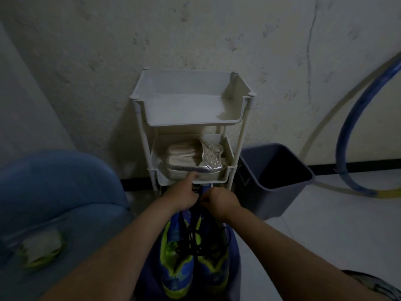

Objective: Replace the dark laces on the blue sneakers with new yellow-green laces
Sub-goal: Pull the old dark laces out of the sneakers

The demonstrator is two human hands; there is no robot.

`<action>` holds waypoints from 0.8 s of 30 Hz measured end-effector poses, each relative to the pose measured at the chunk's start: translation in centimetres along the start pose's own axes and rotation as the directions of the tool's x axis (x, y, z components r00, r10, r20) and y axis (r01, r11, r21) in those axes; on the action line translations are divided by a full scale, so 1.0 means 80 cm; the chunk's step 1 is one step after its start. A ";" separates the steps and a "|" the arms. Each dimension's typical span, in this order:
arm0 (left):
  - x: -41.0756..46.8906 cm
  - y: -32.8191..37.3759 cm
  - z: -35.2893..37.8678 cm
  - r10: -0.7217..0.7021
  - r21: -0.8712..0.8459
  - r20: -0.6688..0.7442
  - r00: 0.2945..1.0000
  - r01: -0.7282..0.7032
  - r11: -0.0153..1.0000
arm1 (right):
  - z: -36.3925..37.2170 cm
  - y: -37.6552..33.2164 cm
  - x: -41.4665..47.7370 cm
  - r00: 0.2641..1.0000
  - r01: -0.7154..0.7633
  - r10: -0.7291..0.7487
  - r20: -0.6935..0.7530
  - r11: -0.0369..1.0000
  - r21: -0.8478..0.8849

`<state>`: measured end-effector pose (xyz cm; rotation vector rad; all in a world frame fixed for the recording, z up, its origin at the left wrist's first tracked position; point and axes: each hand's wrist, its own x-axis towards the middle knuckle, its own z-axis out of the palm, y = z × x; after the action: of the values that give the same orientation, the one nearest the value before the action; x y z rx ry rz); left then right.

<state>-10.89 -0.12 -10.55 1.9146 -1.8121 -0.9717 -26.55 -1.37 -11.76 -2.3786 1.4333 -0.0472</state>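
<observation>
The left hand (pixel 181 197) has most of its fingers curled down over the far end of the sneakers (pixel 178 263). Its index finger (pixel 192 176) is straight and touches the front edge of the rack's middle tray. The right hand (pixel 220 202) is just beside it, knuckles up, with all fingers folded tight on the same far end. The fingertips are hidden, so I cannot tell whether they pinch cloth or lace. The blue sneakers with yellow-green trim lie side by side between the forearms, toes near. The dark laces (pixel 195 242) sit in a loose tangle on top of them.

A rough pale wall (pixel 86 61) fills the far side above a light tiled floor (pixel 325 224). A broad blue surface (pixel 54 192) lies at the near left. A white three-tier rack (pixel 191 123) stands against the wall, with a grey bin (pixel 277 198) just to its right. A blue hose (pixel 351 131) curves at the far right. Silver sandals (pixel 191 165) lie in the middle tray. A pale bundle (pixel 41 248) edged in yellow-green rests on the blue surface, too blurred to make out.
</observation>
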 end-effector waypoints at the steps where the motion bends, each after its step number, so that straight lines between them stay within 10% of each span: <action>1: -0.001 0.002 0.000 0.043 -0.040 0.026 0.999 -0.042 0.998 | 0.000 0.000 0.001 1.000 -0.009 0.009 0.002 1.000 0.018; 7: -0.003 0.003 -0.009 0.024 0.112 -0.051 0.998 -0.018 0.994 | -0.010 0.006 0.001 0.969 -0.170 0.203 -0.140 0.961 0.217; 12: -0.004 0.002 -0.030 -0.115 0.120 -0.041 0.993 0.119 0.986 | -0.023 0.033 -0.007 0.940 -0.326 0.328 -0.092 0.945 0.028; 19: -0.013 0.042 -0.037 -0.114 -0.567 -0.080 0.990 0.048 0.822 | -0.017 0.014 -0.007 0.990 -0.136 0.125 0.066 0.969 0.204; 24: -0.022 0.051 -0.037 -0.031 -0.613 -0.106 0.994 -0.041 0.789 | -0.016 0.006 -0.007 0.994 -0.110 0.097 0.059 0.948 0.297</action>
<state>-11.86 0.42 -5.30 1.5062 -1.2141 -1.2359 -27.51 -1.47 -10.59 -2.0449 1.4163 -0.1726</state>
